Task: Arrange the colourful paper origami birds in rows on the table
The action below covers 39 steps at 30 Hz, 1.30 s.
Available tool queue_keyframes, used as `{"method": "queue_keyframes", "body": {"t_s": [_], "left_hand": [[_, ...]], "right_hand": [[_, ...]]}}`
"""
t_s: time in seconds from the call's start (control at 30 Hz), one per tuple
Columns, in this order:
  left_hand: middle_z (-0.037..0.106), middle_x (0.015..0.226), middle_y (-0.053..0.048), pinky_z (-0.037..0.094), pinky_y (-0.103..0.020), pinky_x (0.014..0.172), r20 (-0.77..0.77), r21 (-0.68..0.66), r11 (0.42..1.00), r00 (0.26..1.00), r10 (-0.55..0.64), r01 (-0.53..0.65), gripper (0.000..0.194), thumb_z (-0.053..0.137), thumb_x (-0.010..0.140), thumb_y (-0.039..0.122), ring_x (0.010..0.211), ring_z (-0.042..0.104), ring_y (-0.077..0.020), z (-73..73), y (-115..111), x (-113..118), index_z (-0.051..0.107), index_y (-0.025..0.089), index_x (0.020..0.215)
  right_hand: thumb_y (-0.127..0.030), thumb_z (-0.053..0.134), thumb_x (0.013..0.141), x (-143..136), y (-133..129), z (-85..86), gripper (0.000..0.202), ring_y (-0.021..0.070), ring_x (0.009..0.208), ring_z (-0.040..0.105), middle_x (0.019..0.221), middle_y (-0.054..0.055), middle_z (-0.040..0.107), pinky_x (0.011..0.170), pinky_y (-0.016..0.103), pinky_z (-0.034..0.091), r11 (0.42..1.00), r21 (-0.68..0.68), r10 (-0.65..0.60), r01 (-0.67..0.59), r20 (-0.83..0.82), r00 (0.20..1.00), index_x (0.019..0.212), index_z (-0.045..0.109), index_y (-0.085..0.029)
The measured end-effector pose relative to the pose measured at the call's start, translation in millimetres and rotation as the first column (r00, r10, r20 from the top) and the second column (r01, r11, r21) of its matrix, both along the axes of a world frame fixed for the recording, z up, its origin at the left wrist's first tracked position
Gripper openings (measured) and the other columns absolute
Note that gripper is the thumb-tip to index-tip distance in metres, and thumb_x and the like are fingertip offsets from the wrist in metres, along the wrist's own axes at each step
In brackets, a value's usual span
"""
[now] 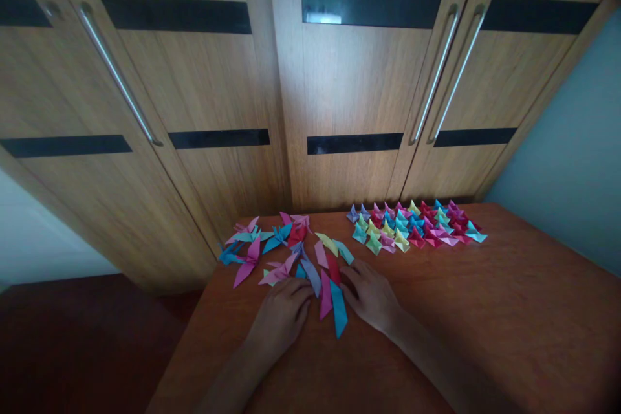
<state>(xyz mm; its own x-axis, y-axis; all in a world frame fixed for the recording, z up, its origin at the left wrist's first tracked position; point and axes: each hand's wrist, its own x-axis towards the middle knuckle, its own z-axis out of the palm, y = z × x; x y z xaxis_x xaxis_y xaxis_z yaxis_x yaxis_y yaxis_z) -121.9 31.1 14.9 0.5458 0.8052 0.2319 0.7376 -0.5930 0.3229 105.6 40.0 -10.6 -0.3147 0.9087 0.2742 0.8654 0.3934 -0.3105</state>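
Observation:
My left hand [285, 308] rests on the table, its fingers lying forward beside a lavender folded paper strip [311, 277]. A small blue paper piece [301, 270] shows just beyond its knuckles. Over to the right, my right hand [371, 294] has its fingers apart, the tips at the edge of a red paper strip [333, 268]. Between both hands lie a magenta strip [325, 295] and a bright blue strip [339, 310]. A pink strip [321, 254], a yellow strip [327, 244] and a light teal strip [344, 251] fan out behind them.
Several origami cranes, among them a magenta one [249, 262] and a blue one [277, 238], lie loosely at the table's left. Rows of small folded paper pieces [416, 233] stand at the back right. Wooden cupboard doors [349, 84] rise behind the brown table [485, 310].

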Motion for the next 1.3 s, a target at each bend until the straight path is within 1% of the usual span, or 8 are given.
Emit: {"method": "queue_keyframes", "body": {"t_s": [0.2, 0.3, 0.37, 0.5, 0.6, 0.67, 0.93, 1.3], "left_hand": [[0.064, 0.109, -0.003, 0.047, -0.038, 0.091, 0.028, 0.014, 0.999, 0.999, 0.039, -0.039, 0.031, 0.048, 0.082, 0.008, 0.102, 0.058, -0.0212, -2.5, 2.4, -5.3, 0.064, 0.026, 0.103], [0.065, 0.107, -0.003, 0.048, -0.036, 0.089, 0.077, 0.057, 0.997, 0.996, 0.038, -0.043, 0.031, 0.047, 0.083, 0.008, 0.099, 0.06, -0.0204, -1.2, 2.4, -8.0, 0.064, 0.026, 0.101], [0.066, 0.103, -0.004, 0.049, -0.035, 0.087, 0.143, 0.125, 0.99, 0.989, 0.049, -0.067, 0.029, 0.046, 0.084, 0.009, 0.095, 0.061, -0.0197, 0.6, 3.2, -12.5, 0.064, 0.025, 0.1], [0.066, 0.099, -0.005, 0.049, -0.034, 0.085, 0.285, 0.274, 0.929, 0.944, 0.168, -0.248, 0.023, 0.048, 0.086, 0.016, 0.093, 0.061, -0.0202, 5.6, 10.1, -28.8, 0.062, 0.022, 0.103], [0.064, 0.108, -0.007, 0.047, -0.037, 0.09, 0.311, 0.279, 0.869, 0.894, 0.321, -0.409, 0.025, 0.05, 0.086, 0.022, 0.102, 0.058, -0.0231, 7.3, 18.2, -42.9, 0.06, 0.022, 0.108], [0.061, 0.115, -0.008, 0.045, -0.04, 0.093, 0.269, 0.232, 0.858, 0.877, 0.397, -0.459, 0.028, 0.051, 0.085, 0.024, 0.107, 0.056, -0.0251, 6.3, 22.3, -49.1, 0.059, 0.02, 0.112], [0.066, 0.106, -0.006, 0.045, -0.038, 0.091, 0.137, 0.11, 0.914, 0.917, 0.375, -0.39, 0.022, 0.051, 0.084, 0.02, 0.1, 0.059, -0.022, 0.0, 24.7, -43.7, 0.062, 0.021, 0.103], [0.068, 0.104, -0.006, 0.048, -0.035, 0.088, 0.222, 0.143, 0.9, 0.899, 0.377, -0.413, 0.022, 0.047, 0.085, 0.02, 0.099, 0.061, -0.0218, -1.0, 23.9, -45.0, 0.064, 0.019, 0.1]], "right_hand": [[-0.027, 0.045, 0.09, -26.7, 13.5, 1.3, 0.024, 0.0191, 0.095, 0.055, 0.103, 0.006, 0.057, 0.081, 0.028, 0.043, 1.0, 0.014, 0.017, -0.017, 0.0, 1.0, 0.11, 0.058, -0.024], [-0.024, 0.044, 0.09, -27.5, 17.0, 0.5, 0.022, 0.0169, 0.093, 0.056, 0.1, 0.004, 0.059, 0.078, 0.025, 0.044, 0.999, 0.017, 0.035, -0.034, -0.049, 0.998, 0.105, 0.06, -0.024], [-0.02, 0.043, 0.089, -20.8, 19.9, -1.0, 0.024, 0.0168, 0.094, 0.056, 0.1, 0.005, 0.06, 0.081, 0.026, 0.044, 0.998, 0.06, -0.021, 0.026, -0.09, 0.996, 0.103, 0.061, -0.023], [-0.015, 0.044, 0.086, -2.3, 26.4, -5.9, 0.03, 0.0197, 0.104, 0.052, 0.112, 0.008, 0.058, 0.092, 0.03, 0.042, 0.972, 0.165, -0.149, 0.167, -0.116, 0.982, 0.11, 0.061, -0.019], [-0.013, 0.044, 0.085, 1.8, 28.3, -8.5, 0.032, 0.0219, 0.107, 0.05, 0.114, 0.009, 0.059, 0.095, 0.035, 0.04, 0.974, 0.174, -0.133, 0.142, -0.061, 0.989, 0.111, 0.061, -0.018], [-0.014, 0.044, 0.085, -2.2, 27.6, -8.8, 0.031, 0.0232, 0.105, 0.05, 0.112, 0.008, 0.061, 0.094, 0.038, 0.04, 0.981, 0.159, -0.108, 0.111, -0.028, 0.994, 0.11, 0.063, -0.02], [-0.012, 0.043, 0.086, -20.0, 21.7, -8.0, 0.036, 0.0223, 0.102, 0.051, 0.118, 0.006, 0.06, 0.088, 0.038, 0.042, 0.99, 0.129, 0.06, -0.05, -0.081, 0.995, 0.116, 0.06, -0.022], [-0.013, 0.045, 0.084, -13.7, 17.4, -10.4, 0.035, 0.0222, 0.105, 0.051, 0.114, 0.008, 0.06, 0.093, 0.038, 0.042, 0.994, 0.107, 0.038, -0.011, -0.248, 0.968, 0.117, 0.056, -0.019]]}}
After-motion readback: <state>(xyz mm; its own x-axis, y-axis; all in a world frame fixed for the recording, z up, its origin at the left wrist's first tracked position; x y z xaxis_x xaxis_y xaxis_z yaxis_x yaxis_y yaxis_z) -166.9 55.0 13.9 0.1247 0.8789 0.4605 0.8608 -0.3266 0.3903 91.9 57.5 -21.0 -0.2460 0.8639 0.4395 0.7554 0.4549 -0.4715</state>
